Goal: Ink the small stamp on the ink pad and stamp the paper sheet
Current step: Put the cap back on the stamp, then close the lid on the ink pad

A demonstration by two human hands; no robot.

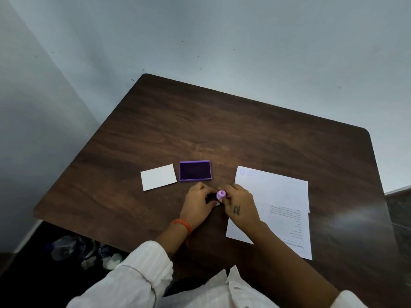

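Right now I have both hands meeting just in front of the open purple rectangular ink pad point(195, 171) on the dark wooden tabletop point(222, 130). My right hand point(239, 204) has its fingers point(229, 189) curled around the small lilac round-topped stamp point(221, 194), and my left hand point(198, 204) pinches at its lower part, which looks dark; whether that is a cap or the stamp's base I cannot tell. The stamp sits between pad and the white printed paper sheet point(280, 196), touching neither. Two faint ring marks point(246, 172) show at the sheet's far corner, so some stamping seems done. For this round, I judge inking and pressing are both yet to come. A blank white card point(158, 177) lies left of the pad.
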